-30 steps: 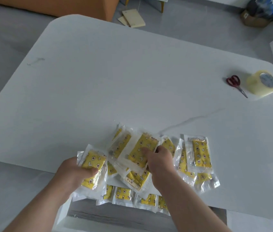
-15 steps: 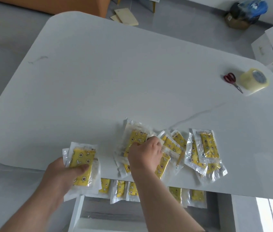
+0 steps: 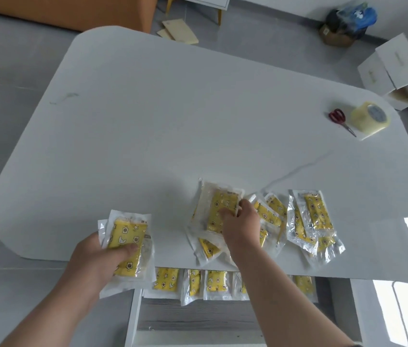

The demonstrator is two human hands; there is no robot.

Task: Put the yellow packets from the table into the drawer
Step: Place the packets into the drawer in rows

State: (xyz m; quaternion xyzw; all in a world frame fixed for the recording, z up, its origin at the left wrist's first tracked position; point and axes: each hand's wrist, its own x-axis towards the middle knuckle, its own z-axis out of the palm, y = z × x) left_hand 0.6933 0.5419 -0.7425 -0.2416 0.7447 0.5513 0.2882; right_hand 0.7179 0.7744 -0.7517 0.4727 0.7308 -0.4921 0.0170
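Yellow packets — left hand grips a slick stack, right hand pinches 1 more; the stack could spill.

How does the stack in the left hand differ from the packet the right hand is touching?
The stack is several packets, gripped by the left hand, overhanging the table edge. The packet is single, lying on the table's pile, pinched by the right hand. Both: yellow, clear-wrapped.
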